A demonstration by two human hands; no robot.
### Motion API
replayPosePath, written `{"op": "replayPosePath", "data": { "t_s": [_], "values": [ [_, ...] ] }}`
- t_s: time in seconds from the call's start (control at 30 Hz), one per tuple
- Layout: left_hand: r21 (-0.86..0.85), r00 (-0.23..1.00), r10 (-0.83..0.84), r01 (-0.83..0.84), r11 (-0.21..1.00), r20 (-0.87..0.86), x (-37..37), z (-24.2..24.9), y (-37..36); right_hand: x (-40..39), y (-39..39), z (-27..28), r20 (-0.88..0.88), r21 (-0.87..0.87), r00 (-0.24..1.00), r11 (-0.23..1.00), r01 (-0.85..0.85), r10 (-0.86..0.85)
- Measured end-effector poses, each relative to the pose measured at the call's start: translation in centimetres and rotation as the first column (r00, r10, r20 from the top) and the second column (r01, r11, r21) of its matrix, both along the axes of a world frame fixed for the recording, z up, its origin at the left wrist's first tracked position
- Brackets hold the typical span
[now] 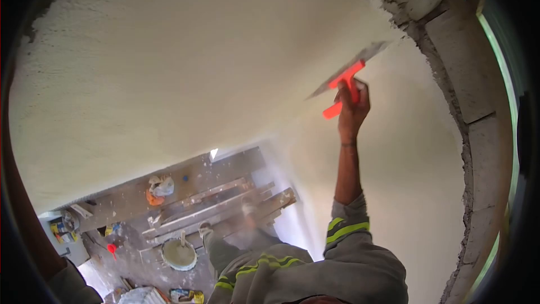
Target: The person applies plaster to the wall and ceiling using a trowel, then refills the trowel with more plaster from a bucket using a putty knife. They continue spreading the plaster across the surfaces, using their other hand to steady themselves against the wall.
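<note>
My right hand (355, 103) is closed around the red handle of a wide trowel (373, 50). The trowel's long metal blade lies slantwise against the smooth pale plaster (185, 62) near the corner where two wall surfaces meet. Of my left side only the forearm and a grey sleeve show, along the dark left edge of the view; the left hand itself is out of sight.
Rough-edged plaster borders exposed blocks (467, 62) on the right. Far below are a bucket of pale mix (179, 254), long planks (208, 212), a plastic bag (162, 186), a red tool (112, 247) and sacks (140, 295) on the spattered floor.
</note>
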State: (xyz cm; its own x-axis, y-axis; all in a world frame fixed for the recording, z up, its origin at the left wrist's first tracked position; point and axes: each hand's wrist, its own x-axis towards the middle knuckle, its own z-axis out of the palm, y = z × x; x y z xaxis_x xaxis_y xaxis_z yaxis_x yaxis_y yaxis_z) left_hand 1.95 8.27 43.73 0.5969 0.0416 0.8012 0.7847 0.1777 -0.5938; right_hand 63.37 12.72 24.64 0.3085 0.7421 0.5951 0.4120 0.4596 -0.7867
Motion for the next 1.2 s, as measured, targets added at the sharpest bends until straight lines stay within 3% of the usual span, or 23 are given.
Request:
{"op": "replayPosePath", "data": {
  "t_s": [0.03, 0.1, 0.17, 0.23, 0.3, 0.33, 0.4, 0.47, 0.5, 0.57, 0.63, 0.67, 0.73, 0.8, 0.87, 0.9, 0.97, 1.03, 1.1, 1.17, 1.2],
  "values": [
    [-0.010, 0.999, -0.030, 0.029, 1.000, -0.020, 0.2, 0.0, 0.4, -0.6, -0.2, 1.7, 0.111, -0.019, 0.993, 0.999, 0.033, -0.031],
    [0.015, 1.000, -0.003, 0.004, 1.000, -0.016, 0.3, 0.3, 0.7, -3.1, 0.9, 3.6, 0.435, 0.250, 0.900, 0.955, -0.159, 0.035],
    [0.027, 1.000, 0.022, -0.023, 0.999, 0.006, 0.5, 0.2, 0.9, -6.2, 2.7, 5.4, 0.735, 0.420, 0.665, 0.860, -0.289, -0.136],
    [0.033, 0.999, 0.044, -0.045, 0.998, 0.017, 0.7, 0.1, 0.9, -10.6, 3.7, 6.2, 0.789, 0.530, 0.568, 0.729, -0.433, -0.235],
    [0.041, 0.998, 0.062, -0.063, 0.997, 0.016, 0.7, -0.1, 0.8, -12.9, 5.2, 3.2, 0.904, 0.344, 0.411, 0.779, -0.525, -0.122],
    [0.052, 0.997, 0.077, -0.078, 0.996, 0.022, 0.8, 0.0, 0.7, -13.7, 4.3, 1.0, 0.931, 0.321, 0.321, 0.814, -0.485, -0.176],
    [0.100, 0.986, 0.163, -0.165, 0.981, 0.022, 1.1, 0.0, 0.6, -13.8, 4.1, -4.9, 0.964, 0.234, 0.240, 0.796, -0.558, -0.115],
    [-0.064, 0.917, 0.329, -0.323, 0.944, 0.223, 2.1, 0.3, -0.3, -12.7, 3.3, -11.1, 0.965, 0.108, 0.257, 0.820, -0.562, 0.048],
    [-0.147, 0.860, 0.405, -0.377, 0.914, 0.310, 2.7, 0.9, -0.5, -11.7, 2.6, -11.9, 0.934, 0.072, 0.333, 0.840, -0.537, 0.132],
    [-0.175, 0.850, 0.360, -0.316, 0.932, 0.383, 3.8, 2.2, -0.9, -9.1, 2.5, -11.9, 0.833, -0.011, 0.470, 0.859, -0.512, 0.291],
    [-0.218, 0.825, 0.332, -0.258, 0.941, 0.457, 4.7, 2.5, -1.1, -7.3, 1.8, -4.1, 0.806, 0.067, 0.576, 0.947, -0.314, 0.134],
    [-0.250, 0.812, 0.315, -0.215, 0.944, 0.491, 5.2, 2.3, -0.9, -7.0, 2.3, -0.3, 0.654, 0.157, 0.741, 0.931, -0.329, 0.152],
    [-0.192, 0.849, 0.317, -0.258, 0.947, 0.423, 4.7, 1.5, -0.4, -7.7, 3.0, 6.5, 0.603, 0.265, 0.797, 0.936, -0.230, 0.025],
    [0.020, 0.899, 0.381, -0.394, 0.919, 0.215, 2.7, 0.1, -0.1, -8.1, 4.9, 11.3, 0.597, 0.345, 0.794, 0.930, -0.127, -0.114],
    [0.022, 0.897, 0.382, -0.396, 0.918, 0.222, 2.2, 0.3, 0.0, -11.1, 4.2, 11.3, 0.706, 0.273, 0.708, 0.926, -0.259, -0.010],
    [0.013, 0.901, 0.369, -0.382, 0.924, 0.228, 2.1, 0.1, -0.2, -13.0, 4.0, 10.6, 0.756, 0.229, 0.653, 0.918, -0.324, 0.042],
    [-0.002, 0.908, 0.336, -0.346, 0.938, 0.250, 2.1, 0.0, 0.0, -15.9, 3.8, 4.8, 0.837, 0.365, 0.534, 0.851, -0.378, -0.121],
    [-0.013, 0.910, 0.316, -0.324, 0.946, 0.268, 2.0, -0.2, 0.0, -16.9, 3.5, -3.0, 0.877, 0.271, 0.479, 0.793, -0.546, 0.030],
    [-0.032, 0.908, 0.301, -0.305, 0.952, 0.291, 2.2, -0.3, 0.1, -16.2, 2.0, -11.7, 0.943, 0.080, 0.322, 0.873, -0.482, 0.091],
    [-0.042, 0.905, 0.282, -0.284, 0.958, 0.319, 2.4, -0.5, -0.1, -14.7, 2.3, -18.8, 0.956, -0.001, 0.249, 0.852, -0.524, 0.154],
    [-0.043, 0.907, 0.269, -0.270, 0.962, 0.323, 2.5, -0.6, -0.2, -14.0, 1.9, -19.7, 0.938, -0.067, 0.258, 0.849, -0.525, 0.233]
  ]
}}
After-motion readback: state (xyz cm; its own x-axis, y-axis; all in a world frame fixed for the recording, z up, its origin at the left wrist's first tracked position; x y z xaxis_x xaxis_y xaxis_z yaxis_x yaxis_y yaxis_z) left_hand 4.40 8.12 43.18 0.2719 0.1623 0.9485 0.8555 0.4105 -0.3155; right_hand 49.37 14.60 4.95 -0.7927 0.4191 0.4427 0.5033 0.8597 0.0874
